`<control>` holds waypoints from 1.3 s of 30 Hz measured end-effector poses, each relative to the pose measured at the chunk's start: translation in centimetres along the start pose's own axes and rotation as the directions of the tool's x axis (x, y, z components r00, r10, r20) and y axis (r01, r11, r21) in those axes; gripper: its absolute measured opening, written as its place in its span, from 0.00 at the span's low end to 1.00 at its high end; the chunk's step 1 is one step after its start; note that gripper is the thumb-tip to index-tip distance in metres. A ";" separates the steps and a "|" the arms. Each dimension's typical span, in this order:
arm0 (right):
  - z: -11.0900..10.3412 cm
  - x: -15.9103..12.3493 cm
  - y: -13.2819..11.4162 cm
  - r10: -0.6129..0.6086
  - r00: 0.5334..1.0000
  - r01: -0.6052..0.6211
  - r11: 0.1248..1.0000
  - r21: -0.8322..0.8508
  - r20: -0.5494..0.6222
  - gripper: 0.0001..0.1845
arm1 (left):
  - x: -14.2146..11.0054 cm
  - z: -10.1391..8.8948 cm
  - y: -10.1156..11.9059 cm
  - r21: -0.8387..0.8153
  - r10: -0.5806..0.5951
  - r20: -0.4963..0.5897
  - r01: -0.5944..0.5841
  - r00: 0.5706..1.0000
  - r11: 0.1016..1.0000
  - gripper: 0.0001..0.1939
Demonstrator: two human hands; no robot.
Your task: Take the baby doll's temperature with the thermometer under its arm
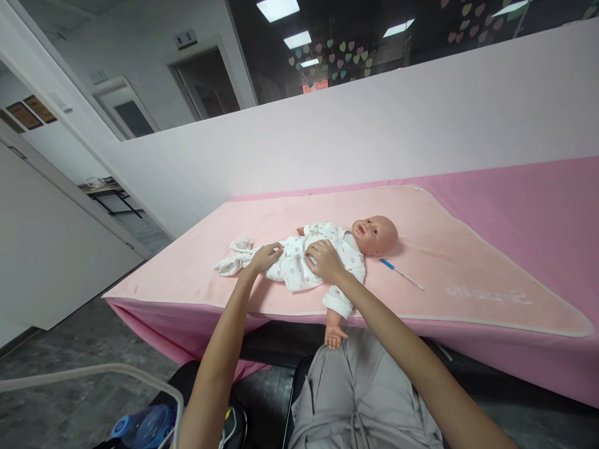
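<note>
A baby doll in a white printed romper lies on its back on a light pink blanket, head to the right. My left hand rests on the romper at the doll's hips, fingers curled onto the cloth. My right hand sits on the doll's chest, fingers bent and pinching the romper's front. One doll arm hangs over the blanket's near edge. A thin thermometer with a blue tip lies on the blanket just right of the doll's shoulder.
The blanket covers a long table draped in a darker pink cloth, with a white wall behind. My grey trousers are below the table edge. A blue bottle and a white tube rail are at the lower left.
</note>
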State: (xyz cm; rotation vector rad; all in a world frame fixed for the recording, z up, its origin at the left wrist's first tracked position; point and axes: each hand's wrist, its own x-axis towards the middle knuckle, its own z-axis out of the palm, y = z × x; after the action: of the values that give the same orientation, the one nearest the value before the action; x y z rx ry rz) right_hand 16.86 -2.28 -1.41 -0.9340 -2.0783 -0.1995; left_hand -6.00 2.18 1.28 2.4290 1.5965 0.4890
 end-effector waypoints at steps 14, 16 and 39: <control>-0.2 0.0 -0.1 0.007 1.000 -0.007 1.000 0.008 0.004 0.08 | -8.1 2.2 2.1 0.233 0.014 -0.615 0.165 0.789 0.958 0.12; -0.2 0.0 -0.1 0.010 1.000 -0.010 1.000 0.008 0.008 0.08 | -8.9 2.8 2.3 0.224 -0.007 -0.634 0.193 0.773 0.955 0.14; 3.6 3.9 -7.9 -0.279 0.884 0.350 0.927 -0.136 0.374 0.09 | -4.7 0.6 1.6 0.175 -0.166 -0.316 0.230 0.934 0.957 0.17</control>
State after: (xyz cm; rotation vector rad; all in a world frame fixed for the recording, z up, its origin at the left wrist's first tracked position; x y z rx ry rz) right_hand 7.79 -4.17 0.54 -0.7799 -2.5788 -0.4496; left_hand -6.15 -2.79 0.44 2.3878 2.0929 0.7114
